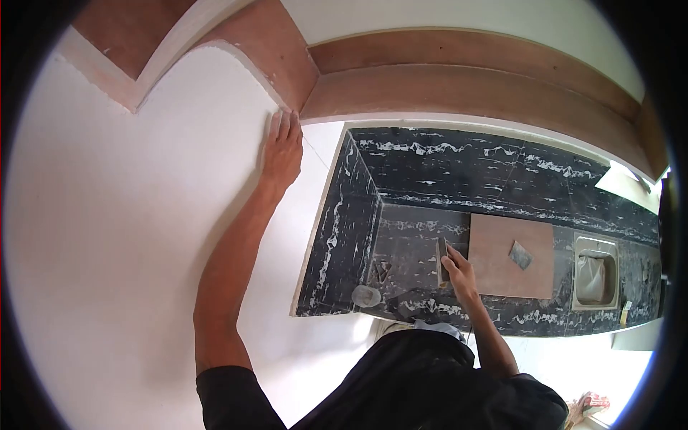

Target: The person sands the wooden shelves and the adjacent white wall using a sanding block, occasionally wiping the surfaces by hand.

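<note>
My left hand (284, 149) reaches up along the white wall (143, 215). Its fingers lie stretched out, tips right at the lower corner of the brown shelf (459, 89). Lower down, over the black marble-patterned counter (416, 215), my right hand (459, 271) grips a flat, dark rectangular tool (441, 263), thumb and fingers closed round its side. Just right of that hand, a reddish-brown board (502, 279) rests on the counter. A small grey square sheet (521, 255) lies on the board.
A steel sink (596, 240) with a whitish plastic bag (591, 278) in it is set in the counter at the right. A round translucent container (365, 295) stands at the counter's left front. Black marbled tiles (444, 161) line the back wall beneath the shelf.
</note>
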### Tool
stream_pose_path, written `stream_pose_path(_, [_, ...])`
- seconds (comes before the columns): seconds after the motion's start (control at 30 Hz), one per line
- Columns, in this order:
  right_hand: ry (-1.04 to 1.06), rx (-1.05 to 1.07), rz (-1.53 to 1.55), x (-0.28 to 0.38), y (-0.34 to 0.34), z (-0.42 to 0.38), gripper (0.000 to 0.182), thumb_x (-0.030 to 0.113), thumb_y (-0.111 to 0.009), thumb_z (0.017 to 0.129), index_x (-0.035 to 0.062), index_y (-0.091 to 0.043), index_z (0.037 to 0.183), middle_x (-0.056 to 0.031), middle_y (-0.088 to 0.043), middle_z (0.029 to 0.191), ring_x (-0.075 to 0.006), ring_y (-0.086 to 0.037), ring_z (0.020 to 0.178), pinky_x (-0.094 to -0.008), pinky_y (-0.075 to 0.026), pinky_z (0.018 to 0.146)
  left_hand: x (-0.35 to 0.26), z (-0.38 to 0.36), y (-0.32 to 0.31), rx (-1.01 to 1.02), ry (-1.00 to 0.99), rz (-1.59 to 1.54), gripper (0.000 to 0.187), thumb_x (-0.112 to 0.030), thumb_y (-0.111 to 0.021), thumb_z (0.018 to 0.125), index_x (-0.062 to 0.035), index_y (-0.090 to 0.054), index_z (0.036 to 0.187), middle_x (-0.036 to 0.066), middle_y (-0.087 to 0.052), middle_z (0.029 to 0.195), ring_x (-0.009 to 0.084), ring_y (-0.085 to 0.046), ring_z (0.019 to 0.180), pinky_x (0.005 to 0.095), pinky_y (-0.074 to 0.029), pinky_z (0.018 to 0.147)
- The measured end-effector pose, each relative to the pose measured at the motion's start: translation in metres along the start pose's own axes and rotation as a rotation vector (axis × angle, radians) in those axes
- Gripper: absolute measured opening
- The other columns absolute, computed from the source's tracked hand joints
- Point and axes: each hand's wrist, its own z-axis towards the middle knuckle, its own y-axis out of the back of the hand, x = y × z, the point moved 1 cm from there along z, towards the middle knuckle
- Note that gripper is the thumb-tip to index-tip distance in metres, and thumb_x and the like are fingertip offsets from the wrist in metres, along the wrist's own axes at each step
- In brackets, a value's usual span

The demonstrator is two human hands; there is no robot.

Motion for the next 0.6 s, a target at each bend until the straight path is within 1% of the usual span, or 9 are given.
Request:
stream_pose_path(0.1, [0.013, 0.059, 0.083, 0.003, -0.011, 0.009, 0.055, 0.025, -0.063, 0.1, -0.0016, -0.051, 0.147, -0.013, -0.066, 0.129, -0.0147, -0.06, 0.113, -0.0274, -0.046, 0.098, -0.003, -0.006, -0.002, 0.069, -0.029, -0.149, 0.044, -0.015, -0.062, 0.088, 0.0017, -0.064, 0.128, 0.019, -0.052, 0.147, 0.0369, -0.039, 0.144, 0.053, -0.027, 0.122])
stream_pose_path(0.2, [0.081, 0.185, 0.187, 0.017, -0.05, 0.029, 0.056, 0.029, -0.062, 0.101, 0.0017, -0.051, 0.148, -0.0112, -0.065, 0.13, -0.0147, -0.058, 0.115, -0.0279, -0.045, 0.1, -0.033, -0.032, 0.017, 0.189, 0.074, -0.411, 0.04, -0.02, -0.063, 0.088, -0.0008, -0.066, 0.123, 0.02, -0.054, 0.144, 0.0391, -0.043, 0.14, 0.0535, -0.031, 0.118])
stream_pose_path(0.27, [0.173, 0.264, 0.096, 0.068, -0.085, 0.031, 0.056, 0.033, -0.061, 0.102, 0.0052, -0.051, 0.149, -0.0092, -0.067, 0.125, -0.0142, -0.059, 0.112, -0.0288, -0.046, 0.098, -0.066, -0.069, 0.017, 0.144, 0.132, -0.584, 0.039, -0.022, -0.064, 0.088, -0.0044, -0.067, 0.123, 0.021, -0.056, 0.141, 0.0405, -0.044, 0.139, 0.0535, -0.032, 0.118])
stream_pose_path(0.33, [0.228, 0.324, 0.051, 0.13, -0.117, 0.032, 0.055, 0.032, -0.06, 0.103, 0.0021, -0.051, 0.148, -0.0076, -0.064, 0.129, -0.0134, -0.057, 0.114, -0.0265, -0.044, 0.1, -0.106, -0.116, 0.014, 0.103, 0.166, -0.76, 0.036, -0.022, -0.062, 0.089, -0.0036, -0.068, 0.119, 0.023, -0.054, 0.14, 0.0415, -0.043, 0.139, 0.055, -0.032, 0.118])
stream_pose_path(0.4, [0.411, 0.338, 0.024, 0.173, -0.148, 0.055, 0.055, 0.032, -0.06, 0.103, 0.0018, -0.052, 0.147, -0.009, -0.065, 0.126, -0.0128, -0.058, 0.114, -0.0266, -0.045, 0.099, -0.131, -0.159, 0.023, 0.195, 0.135, -0.827, 0.036, -0.021, -0.063, 0.089, -0.0035, -0.067, 0.119, 0.023, -0.05, 0.144, 0.0425, -0.041, 0.14, 0.0542, -0.033, 0.117])
stream_pose_path(0.47, [0.555, 0.231, 0.001, 0.215, -0.181, 0.086, 0.053, 0.033, -0.06, 0.102, 0.0018, -0.055, 0.145, -0.0089, -0.067, 0.121, -0.0142, -0.06, 0.11, -0.0271, -0.047, 0.096, -0.141, -0.197, 0.044, 0.227, 0.183, -0.919, 0.033, -0.018, -0.064, 0.088, -0.0018, -0.068, 0.117, 0.023, -0.047, 0.147, 0.0419, -0.039, 0.142, 0.0526, -0.033, 0.118])
stream_pose_path(0.53, [0.358, 0.297, 0.111, 0.287, -0.217, 0.098, 0.052, 0.033, -0.061, 0.101, 0.0007, -0.057, 0.141, -0.0143, -0.067, 0.117, -0.016, -0.061, 0.104, -0.0294, -0.049, 0.094, -0.149, -0.245, 0.048, 0.164, 0.183, -0.939, 0.029, -0.016, -0.063, 0.09, -0.0005, -0.069, 0.113, 0.023, -0.049, 0.146, 0.0415, -0.038, 0.143, 0.0518, -0.033, 0.119])
stream_pose_path(0.6, [0.667, 0.172, -0.107, 0.307, -0.243, 0.129, 0.052, 0.034, -0.06, 0.1, 0.0002, -0.059, 0.139, -0.0228, -0.066, 0.112, -0.025, -0.064, 0.103, -0.0357, -0.051, 0.093, -0.156, -0.273, 0.053, 0.137, 0.18, -0.958, 0.026, -0.015, -0.062, 0.091, 0.0006, -0.07, 0.11, 0.023, -0.05, 0.145, 0.0408, -0.038, 0.143, 0.051, -0.033, 0.12])
